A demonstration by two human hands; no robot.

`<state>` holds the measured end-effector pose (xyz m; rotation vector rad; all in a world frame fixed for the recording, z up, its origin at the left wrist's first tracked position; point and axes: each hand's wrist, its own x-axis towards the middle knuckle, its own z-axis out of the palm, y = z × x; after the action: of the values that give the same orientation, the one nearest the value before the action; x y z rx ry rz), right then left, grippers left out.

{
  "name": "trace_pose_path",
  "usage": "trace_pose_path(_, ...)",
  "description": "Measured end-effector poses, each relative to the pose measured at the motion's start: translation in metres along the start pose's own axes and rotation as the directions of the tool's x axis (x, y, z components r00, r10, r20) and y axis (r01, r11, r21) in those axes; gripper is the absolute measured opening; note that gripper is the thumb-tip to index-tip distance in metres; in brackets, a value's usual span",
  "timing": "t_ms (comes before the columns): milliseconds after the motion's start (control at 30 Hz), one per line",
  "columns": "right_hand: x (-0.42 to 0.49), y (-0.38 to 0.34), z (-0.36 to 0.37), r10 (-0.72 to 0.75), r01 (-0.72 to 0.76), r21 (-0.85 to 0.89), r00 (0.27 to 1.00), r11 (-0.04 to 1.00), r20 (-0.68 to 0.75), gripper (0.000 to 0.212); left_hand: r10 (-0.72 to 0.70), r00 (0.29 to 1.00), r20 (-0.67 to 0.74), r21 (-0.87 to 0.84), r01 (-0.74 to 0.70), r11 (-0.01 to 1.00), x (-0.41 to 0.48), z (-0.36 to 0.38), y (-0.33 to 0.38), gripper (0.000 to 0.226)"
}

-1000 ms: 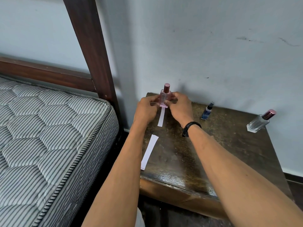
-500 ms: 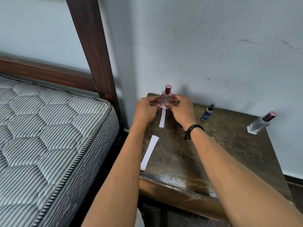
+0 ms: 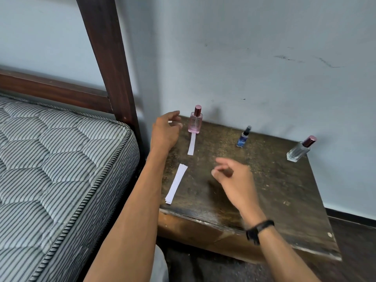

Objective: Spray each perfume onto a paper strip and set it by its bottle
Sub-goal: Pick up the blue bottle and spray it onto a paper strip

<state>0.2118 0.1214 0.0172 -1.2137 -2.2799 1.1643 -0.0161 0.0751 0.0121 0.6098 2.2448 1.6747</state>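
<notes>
1. Head view: the pink bottle (image 3: 195,122) stands capped near the back left corner of the desk (image 3: 274,190). One paper strip (image 3: 191,144) lies in front of it, its far end at the bottle's base; whether it is tucked under or merely touching cannot be told.
2. The left hand (image 3: 165,131) hovers just beside the pink bottle, toward the left edge, fingers loosely curled and apart, holding nothing. The right hand (image 3: 234,180), blurred, hangs over the desk's middle, fingers likewise slack and empty.
3. The spare strips (image 3: 176,183) lie stacked near the left edge. The blue bottle (image 3: 243,137) stands midway along the back edge and the clear bottle (image 3: 301,149) at the back right corner; neither has a strip.
4. Judgement: the pink pair looks finished, so the step in hand is probably fetching a fresh strip. Slide only the top one off the stack, pinch it by one end, and turn the nozzle toward its free end before pressing. Keep both sleeveless forearms off the laid strip.
5. Writing: the pink bottle carries lettering on its front, too small to read. The blue bottle's label is illegible, and the clear bottle shows none.
</notes>
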Motion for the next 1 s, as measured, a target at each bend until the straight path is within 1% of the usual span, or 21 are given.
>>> trace_pose_path(100, -0.037, 0.019, -0.017, 0.041, -0.041, -0.012, 0.999, 0.999, 0.009, 0.031, 0.032, 0.998, -0.061, -0.033, -0.034, 0.999, -0.019, -0.003, 0.009, 0.038)
trace_pose_path(233, -0.055, 0.027, -0.039, 0.087, -0.086, 0.058, 0.996, 0.995, -0.020, 0.026, 0.056, 0.994, -0.099, -0.001, -0.056, 0.998, -0.047, -0.005, 0.016, 0.037)
trace_pose_path(400, -0.052, 0.020, -0.055, 0.046, -0.046, -0.085, 0.999, 0.995, -0.004, 0.029, -0.016, 0.998, -0.064, 0.063, 0.020, 0.998, -0.089, -0.017, 0.003, 0.032)
trace_pose_path(600, -0.061, 0.010, -0.050, -0.020, 0.034, -0.235, 0.998, 0.971, 0.062, 0.036, -0.011, 0.999, -0.035, 0.096, 0.014, 0.995, -0.113, -0.033, -0.001, 0.030)
trace_pose_path(700, -0.063, 0.006, -0.052, -0.047, 0.065, -0.267, 0.996, 0.961, 0.070, 0.037, -0.010, 1.000, -0.014, 0.129, 0.011, 0.992, -0.126, -0.035, -0.003, 0.029)
trace_pose_path(867, -0.064, 0.001, -0.053, -0.073, 0.091, -0.255, 0.994, 0.963, 0.078, 0.037, 0.006, 1.000, -0.008, 0.183, -0.004, 0.983, -0.142, -0.039, -0.007, 0.029)
trace_pose_path(1000, -0.064, 0.003, -0.048, -0.079, 0.106, -0.287, 0.991, 0.952, 0.105, 0.037, 0.010, 1.000, 0.023, 0.234, -0.015, 0.972, -0.153, -0.040, -0.010, 0.027)
